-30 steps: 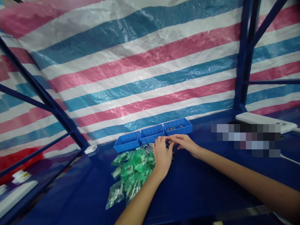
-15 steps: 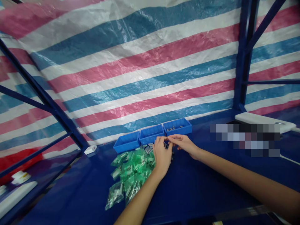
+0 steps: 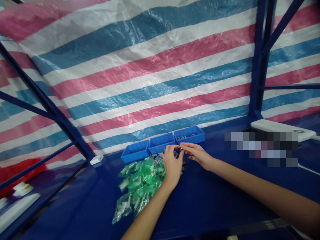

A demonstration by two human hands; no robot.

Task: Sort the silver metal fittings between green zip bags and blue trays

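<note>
My left hand [image 3: 172, 163] is curled just in front of the blue bins, its thumb and fingers pinched around a small dark part too tiny to identify. Meeting it from the right, my right hand [image 3: 197, 155] has its fingertips closed at the same spot. Loose grey metal pieces [image 3: 158, 158] lie beside and partly behind my left hand. To the left is a pile of clear and green plastic bags [image 3: 142, 180] with small parts inside, partly covered by my left forearm.
Three blue bins, left [image 3: 135, 151], middle [image 3: 161, 142] and right [image 3: 189, 135], line the back; the right one holds small metal parts. A white block [image 3: 96, 160] sits left, a white device [image 3: 282, 129] right. Blue posts [image 3: 258, 66] frame a striped sheet [image 3: 155, 86].
The fingertips have shifted slightly, and a small dark part shows a little more between them. Both arms stay almost in place.
</note>
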